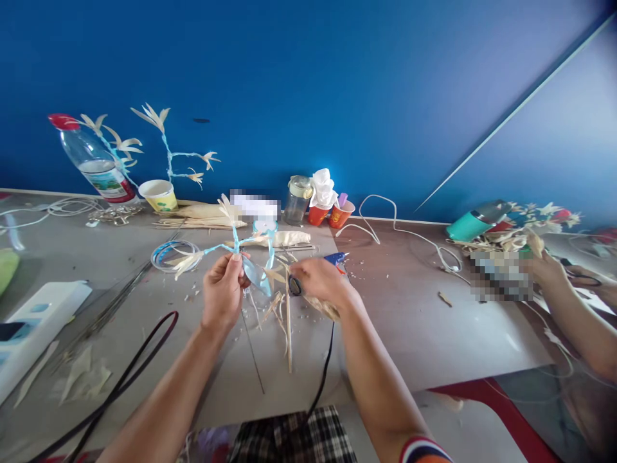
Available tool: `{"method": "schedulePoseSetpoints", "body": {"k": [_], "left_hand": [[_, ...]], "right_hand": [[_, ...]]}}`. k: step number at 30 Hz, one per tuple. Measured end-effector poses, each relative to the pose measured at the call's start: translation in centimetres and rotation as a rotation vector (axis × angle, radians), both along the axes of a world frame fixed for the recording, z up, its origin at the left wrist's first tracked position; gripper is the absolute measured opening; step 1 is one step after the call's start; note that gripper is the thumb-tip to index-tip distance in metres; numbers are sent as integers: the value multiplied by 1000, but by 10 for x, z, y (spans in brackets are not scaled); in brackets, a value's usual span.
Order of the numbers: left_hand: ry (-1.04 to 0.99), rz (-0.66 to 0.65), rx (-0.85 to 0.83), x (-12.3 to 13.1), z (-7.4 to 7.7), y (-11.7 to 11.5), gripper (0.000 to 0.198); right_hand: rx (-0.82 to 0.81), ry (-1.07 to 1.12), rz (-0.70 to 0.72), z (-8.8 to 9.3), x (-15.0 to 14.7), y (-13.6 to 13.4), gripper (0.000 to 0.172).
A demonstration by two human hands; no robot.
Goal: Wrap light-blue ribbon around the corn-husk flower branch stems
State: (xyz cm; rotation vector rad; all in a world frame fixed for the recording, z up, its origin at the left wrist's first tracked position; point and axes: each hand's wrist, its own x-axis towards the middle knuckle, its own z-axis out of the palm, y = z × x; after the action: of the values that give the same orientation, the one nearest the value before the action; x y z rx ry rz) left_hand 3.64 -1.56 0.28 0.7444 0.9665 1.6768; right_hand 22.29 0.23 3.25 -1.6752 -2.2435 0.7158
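My left hand [222,289] is closed in a pinch around the stem of a handmade flower branch [236,239], wrapped in pale blue tape with cream petals at its tips. A thin bare wire [253,354] runs below that hand. Beside its fingers hangs a loose strip of pale blue tape [258,276]. My right hand [321,283] is just to the right, fingers curled; a black ring handle at its fingertips looks like that of scissors [295,285]. The blades cannot be made out. Dry husk strips [289,334] lie beneath.
Behind stand a glass jar [297,200], red paper cups [319,214], a yellow cup [158,195] and a water bottle [103,170]. A blue glue gun [336,258] lies near my right hand. Left are wires [120,292] and a power strip [41,331]. A co-worker's hand [549,270] is at right.
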Motion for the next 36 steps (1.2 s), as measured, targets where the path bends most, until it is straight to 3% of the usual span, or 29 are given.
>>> {"method": "schedulePoseSetpoints", "body": {"k": [2,3,5,7,9,12,17,21,28,32,36], "left_hand": [[-14,-67,5,1,0,-2,24],[-15,-103,6,2,-1,-3,25],[-4,-175,5,3,-2,-6,27],[18,-238,0,4,-3,-8,27],[38,-279,-5,4,-3,-10,28],[68,-290,-8,4,-4,-11,28],[240,-217,24,-1,-11,-7,25],[323,-195,57,-3,-15,-4,26],[370,-194,83,-2,-20,2,26],[402,-222,89,-3,-20,3,31],[568,-180,86,-3,-16,1,31]], "right_hand": [[60,406,-154,-7,2,10,27],[13,622,-148,-12,0,14,26],[-201,976,-6,-23,-7,20,26],[-470,1112,182,-34,-17,22,30],[-617,1153,303,-41,-26,21,33],[-689,1150,369,-43,-29,20,36],[-560,1160,380,-35,-17,21,37],[-544,1102,491,-26,-12,18,43],[-314,991,188,-16,-17,10,27],[-251,993,100,-13,-16,10,28],[-245,1029,57,-10,-16,8,28]]}}
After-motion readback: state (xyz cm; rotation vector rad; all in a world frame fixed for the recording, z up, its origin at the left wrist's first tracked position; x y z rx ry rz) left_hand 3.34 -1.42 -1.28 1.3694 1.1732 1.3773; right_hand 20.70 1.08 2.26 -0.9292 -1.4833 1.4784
